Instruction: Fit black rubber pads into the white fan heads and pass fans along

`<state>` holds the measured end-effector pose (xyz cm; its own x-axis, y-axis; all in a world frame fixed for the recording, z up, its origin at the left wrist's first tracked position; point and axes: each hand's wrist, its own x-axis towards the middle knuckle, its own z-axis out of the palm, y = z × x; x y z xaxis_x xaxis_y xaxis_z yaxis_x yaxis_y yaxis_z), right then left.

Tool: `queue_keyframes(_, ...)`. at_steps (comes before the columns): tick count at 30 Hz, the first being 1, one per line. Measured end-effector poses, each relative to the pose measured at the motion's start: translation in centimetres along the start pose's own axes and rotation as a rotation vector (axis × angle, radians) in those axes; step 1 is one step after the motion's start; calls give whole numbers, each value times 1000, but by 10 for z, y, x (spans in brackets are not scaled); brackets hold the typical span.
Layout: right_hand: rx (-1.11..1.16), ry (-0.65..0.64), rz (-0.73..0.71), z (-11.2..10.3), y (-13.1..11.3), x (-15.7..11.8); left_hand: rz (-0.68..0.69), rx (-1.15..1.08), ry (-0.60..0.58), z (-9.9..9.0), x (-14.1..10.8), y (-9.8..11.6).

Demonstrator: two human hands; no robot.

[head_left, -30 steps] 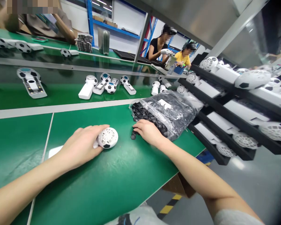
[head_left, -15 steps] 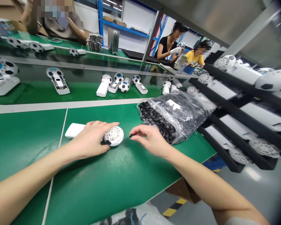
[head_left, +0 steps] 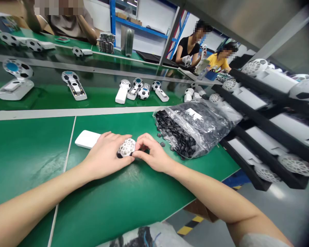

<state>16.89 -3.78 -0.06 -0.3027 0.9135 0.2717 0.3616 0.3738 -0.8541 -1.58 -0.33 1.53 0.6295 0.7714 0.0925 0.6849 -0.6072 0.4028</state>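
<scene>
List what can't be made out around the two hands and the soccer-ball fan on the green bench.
Head view, the only one:
- Middle of the white fan: covered by the left hand.
- Whatever the right hand pinches against the fan's head: hidden by its fingertips.
- Single black parts deep in the plastic bag: lost in glare and wrinkles.
- Rack of fans: cut off by the right edge.

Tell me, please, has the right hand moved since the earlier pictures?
Yes: the right hand left the bag of black parts and now meets the white fan.
</scene>
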Motion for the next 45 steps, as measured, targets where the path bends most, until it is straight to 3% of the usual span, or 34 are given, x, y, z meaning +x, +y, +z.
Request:
queue_keyframes(9, 33, 40, 86, 8, 0, 5, 1, -49, -8, -4, 1, 0)
queue_keyframes(13, 86, 4, 165, -14, 6, 10, 111, -85, -76, -4, 0, -8)
queue_keyframes(17, -268, 169, 210, -54, 18, 3, 137, -69, -111, -6, 2, -16)
queue_keyframes(20, -526, 70, 159, -68, 24, -5, 124, -70, -177, -5, 1, -19)
queue_keyframes(23, -636, -87, 133, -65, 27, -9, 42, -78, -186, 1, -6, -15)
queue_keyframes(26, -671, -100, 254, -60, 26, -6, -29, -137, -116, 8, -14, -9)
queue_keyframes(31, -628, -112, 320, -66, 25, -4, 57, -271, -192, 6, -9, -11)
queue_keyframes(35, -600, -108, 275, -68, 22, -8, 77, -302, -239, -1, -1, -15)
queue_keyframes(39, -377, -40, 220, -56, 10, -9, 48, -335, -201, -3, 0, -11)
queue_keyframes(43, -303, -161, 88, -36, -10, -8, 72, -357, -192, -2, 0, -10)
queue_keyframes(45, -280, -163, 32, -26, -17, -8, 73, -357, -185, -1, -1, -10)
